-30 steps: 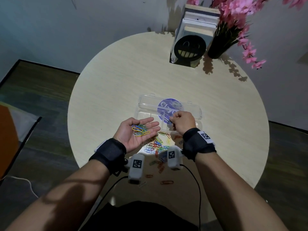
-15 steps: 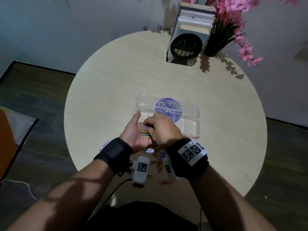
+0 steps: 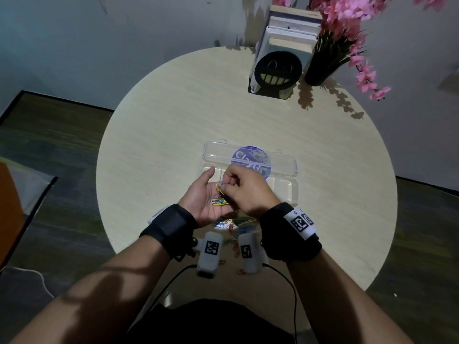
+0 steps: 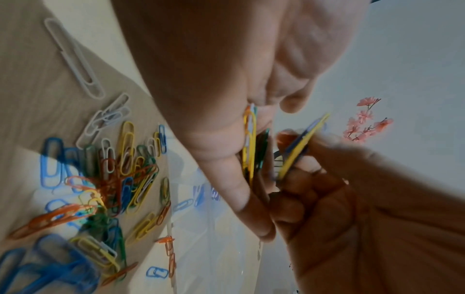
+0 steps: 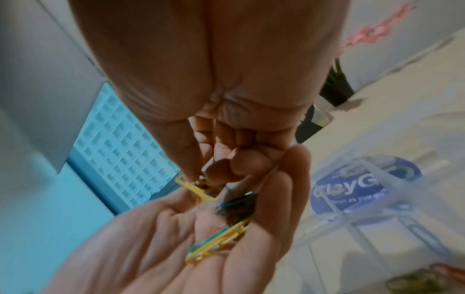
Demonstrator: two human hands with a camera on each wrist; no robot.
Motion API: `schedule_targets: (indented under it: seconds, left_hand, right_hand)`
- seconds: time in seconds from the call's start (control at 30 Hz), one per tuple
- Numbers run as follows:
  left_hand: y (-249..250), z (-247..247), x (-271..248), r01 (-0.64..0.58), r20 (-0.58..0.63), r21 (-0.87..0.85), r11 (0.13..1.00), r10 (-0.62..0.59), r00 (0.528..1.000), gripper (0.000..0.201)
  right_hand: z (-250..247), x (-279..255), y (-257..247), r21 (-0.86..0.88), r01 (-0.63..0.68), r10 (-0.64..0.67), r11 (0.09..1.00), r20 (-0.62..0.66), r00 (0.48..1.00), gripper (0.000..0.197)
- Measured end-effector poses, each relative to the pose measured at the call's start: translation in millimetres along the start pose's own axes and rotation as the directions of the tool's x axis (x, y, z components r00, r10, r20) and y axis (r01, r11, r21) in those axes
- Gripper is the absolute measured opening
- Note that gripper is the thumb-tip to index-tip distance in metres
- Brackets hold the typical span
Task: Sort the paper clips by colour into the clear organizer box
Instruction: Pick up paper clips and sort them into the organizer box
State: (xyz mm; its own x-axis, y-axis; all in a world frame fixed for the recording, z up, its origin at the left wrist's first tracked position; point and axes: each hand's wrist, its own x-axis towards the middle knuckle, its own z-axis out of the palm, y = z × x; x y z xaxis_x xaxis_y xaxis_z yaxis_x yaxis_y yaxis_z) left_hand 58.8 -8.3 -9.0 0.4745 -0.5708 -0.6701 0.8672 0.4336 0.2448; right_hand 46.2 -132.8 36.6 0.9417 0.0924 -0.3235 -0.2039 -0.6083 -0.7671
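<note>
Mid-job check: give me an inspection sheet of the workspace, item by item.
Surface: round pale table, dimly lit.
Job's things: clear organizer box open, lid back; mixed paper clips heaped on the table; a few clips in the left palm.
Clutter: books in a smiley bookend, pink flowers in a dark vase.
Grippers: left hand cupped palm up; right hand pinches a yellow clip.
Cables: black wrist-camera cables; white cord on floor.
Surroundings: dark floor, pale wall.

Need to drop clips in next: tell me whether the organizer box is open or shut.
Open. The clear organizer box has its lid folded back flat on the table, compartments exposed.
</note>
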Motion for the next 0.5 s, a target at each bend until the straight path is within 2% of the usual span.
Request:
schedule_targets:
  seconds: [0.17,0.33,0.5]
  left_hand:
    - [-0.4,1.4,2.0,-0.008,0.004,0.059,0.998,0.008,1.000,0.051]
    - [-2.0,4.9,1.6,-0.044,-0.004,0.116,0.992,0.045,0.999,0.033]
    - [-6.4,5.5,-0.5,-0.071,-0.002,0.160,0.985,0.073,0.997,0.038]
  right_hand:
    - [-7.2,-1.2,7.3,0.281,-0.079,0.078,0.956,0.017,0.997,0.029]
    - [-12.8,-3.0,7.7,0.258,-0.096,0.108,0.961,-0.034,0.994,0.010]
    - [-17.1,-4.0,13.5,0.283,-0.123,0.150,0.951,-0.075,0.986,0.023]
